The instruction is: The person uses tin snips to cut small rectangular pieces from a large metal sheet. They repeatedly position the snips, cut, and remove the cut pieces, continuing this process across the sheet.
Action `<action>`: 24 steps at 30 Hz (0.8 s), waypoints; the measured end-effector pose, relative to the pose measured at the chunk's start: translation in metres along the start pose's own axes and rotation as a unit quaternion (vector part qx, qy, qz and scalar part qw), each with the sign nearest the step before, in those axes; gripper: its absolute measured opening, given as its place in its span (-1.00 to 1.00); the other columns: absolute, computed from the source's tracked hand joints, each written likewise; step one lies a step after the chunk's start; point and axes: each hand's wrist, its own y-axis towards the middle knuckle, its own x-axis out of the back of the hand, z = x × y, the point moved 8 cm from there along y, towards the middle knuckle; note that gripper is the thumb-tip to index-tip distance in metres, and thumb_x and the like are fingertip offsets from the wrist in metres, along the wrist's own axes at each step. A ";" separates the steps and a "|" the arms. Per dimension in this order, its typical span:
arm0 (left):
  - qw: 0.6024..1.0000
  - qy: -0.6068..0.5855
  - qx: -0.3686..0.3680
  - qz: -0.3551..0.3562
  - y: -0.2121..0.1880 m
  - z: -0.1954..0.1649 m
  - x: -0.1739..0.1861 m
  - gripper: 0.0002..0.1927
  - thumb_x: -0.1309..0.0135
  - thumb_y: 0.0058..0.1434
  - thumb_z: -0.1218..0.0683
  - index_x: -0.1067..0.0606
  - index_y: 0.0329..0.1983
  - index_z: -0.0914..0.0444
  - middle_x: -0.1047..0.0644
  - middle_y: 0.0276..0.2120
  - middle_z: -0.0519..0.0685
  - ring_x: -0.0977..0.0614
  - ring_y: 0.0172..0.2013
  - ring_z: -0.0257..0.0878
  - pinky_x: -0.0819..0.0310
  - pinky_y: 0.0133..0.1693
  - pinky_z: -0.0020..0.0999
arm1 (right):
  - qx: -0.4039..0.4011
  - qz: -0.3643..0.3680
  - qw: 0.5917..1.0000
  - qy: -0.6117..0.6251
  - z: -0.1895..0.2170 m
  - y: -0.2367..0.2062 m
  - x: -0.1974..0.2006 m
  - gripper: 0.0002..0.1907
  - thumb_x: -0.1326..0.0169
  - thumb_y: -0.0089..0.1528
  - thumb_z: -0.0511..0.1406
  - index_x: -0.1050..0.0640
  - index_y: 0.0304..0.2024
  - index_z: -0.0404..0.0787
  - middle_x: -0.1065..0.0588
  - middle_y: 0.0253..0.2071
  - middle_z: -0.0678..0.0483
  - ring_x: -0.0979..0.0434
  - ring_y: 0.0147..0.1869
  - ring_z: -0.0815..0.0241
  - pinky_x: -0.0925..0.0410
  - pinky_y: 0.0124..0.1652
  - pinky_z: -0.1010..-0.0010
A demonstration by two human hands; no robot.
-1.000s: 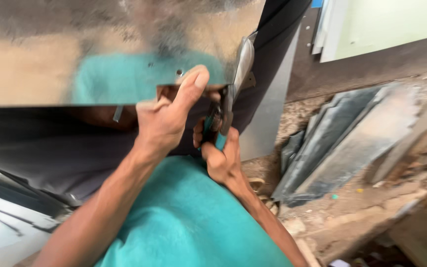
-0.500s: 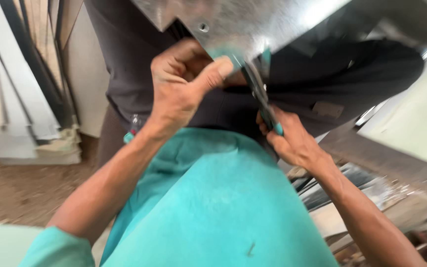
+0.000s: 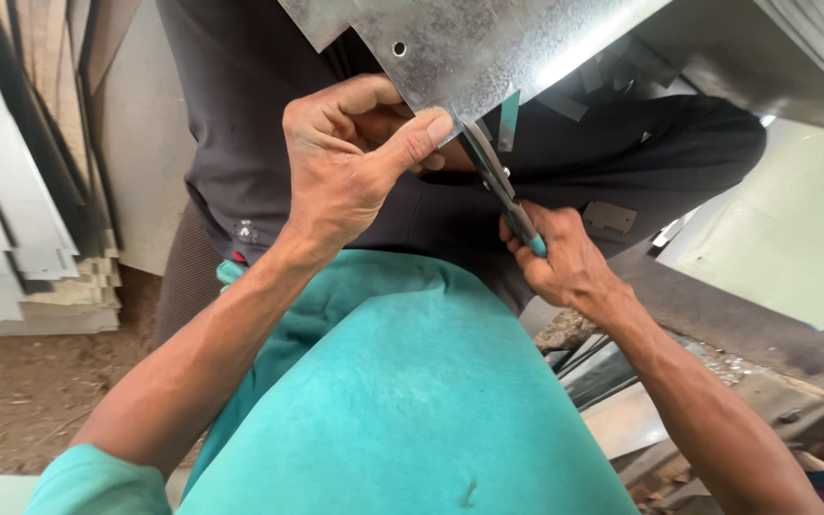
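Observation:
My left hand (image 3: 350, 167) pinches the lower edge of a shiny galvanised metal sheet (image 3: 469, 48) that fills the top of the view; the thumb lies on its face near a small punched hole. My right hand (image 3: 565, 262) grips the teal-tipped handles of metal tin snips (image 3: 498, 181), whose blades meet the sheet's edge just right of my left thumb. A narrow cut strip hangs from the sheet beside the blades. My teal-clad knee (image 3: 402, 401) sits below both hands.
Stacks of grey sheet-metal strips (image 3: 11, 238) stand at the left over a dirt floor (image 3: 21, 401). More metal offcuts and bars (image 3: 641, 410) lie at the lower right. A pale green panel (image 3: 784, 238) is at the right, dark cloth behind the hands.
The view has swung from the right side to the left. Both hands keep their hold, with the snips now set closer to the sheet's edge beside my left thumb.

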 end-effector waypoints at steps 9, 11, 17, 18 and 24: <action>0.988 -0.044 0.016 -0.146 0.003 0.020 -0.044 -0.71 -0.37 0.17 0.21 -0.52 -0.14 0.40 -0.62 -0.29 0.03 -0.65 -0.29 -0.27 -0.57 -0.22 -0.43 | 0.169 -0.128 0.973 -0.096 -0.003 -0.058 0.001 -0.84 -0.05 0.15 -0.36 -0.50 -0.26 -0.35 -0.50 -0.47 -0.20 -0.48 -0.44 -0.11 -0.35 -0.35 0.13; 0.982 -0.120 0.046 -0.138 0.007 0.035 -0.056 -0.64 -0.38 0.12 0.21 -0.50 -0.09 0.41 -0.65 -0.23 0.03 -0.72 -0.25 -0.22 -0.69 -0.16 -0.35 | -0.065 -0.045 0.997 0.017 -0.053 -0.074 -0.020 -0.81 -0.02 0.16 -0.30 -0.55 -0.30 -0.32 -0.50 -0.60 -0.15 -0.51 -0.54 -0.05 -0.38 -0.39 0.14; 0.983 -0.156 0.091 -0.016 0.007 0.057 -0.043 -0.47 -0.36 0.11 0.20 -0.41 0.08 0.47 -0.60 -0.10 0.13 -0.68 -0.11 -0.10 -0.66 0.00 -0.16 | -0.234 0.063 0.962 -0.129 -0.090 -0.113 -0.056 -0.53 -0.09 0.18 0.02 -0.58 -0.23 -0.27 -0.58 -0.48 -0.20 -0.57 -0.42 -0.03 -0.42 -0.28 0.14; 0.992 -0.094 0.048 0.066 0.010 0.044 -0.037 -0.41 -0.37 0.14 0.19 -0.37 0.16 0.46 -0.54 0.00 0.10 -0.61 0.00 -0.13 -0.59 0.11 -0.15 | -0.229 0.069 0.955 -0.174 -0.086 -0.114 -0.053 -0.43 -0.16 0.20 0.11 -0.58 -0.23 -0.30 -0.58 -0.43 -0.20 -0.55 -0.38 -0.02 -0.40 -0.26 0.13; 0.943 -0.316 0.083 0.062 0.086 -0.040 0.053 -0.31 -0.20 0.31 -0.16 -0.30 0.29 0.37 -0.41 0.26 0.20 -0.44 0.28 0.07 -0.50 0.22 -0.02 | -0.104 -0.317 0.939 0.083 -0.047 -0.121 0.006 -0.70 -0.07 0.28 -0.27 -0.60 0.01 -0.25 -0.66 -0.23 -0.01 -0.54 -0.47 0.06 -0.37 -0.44 0.26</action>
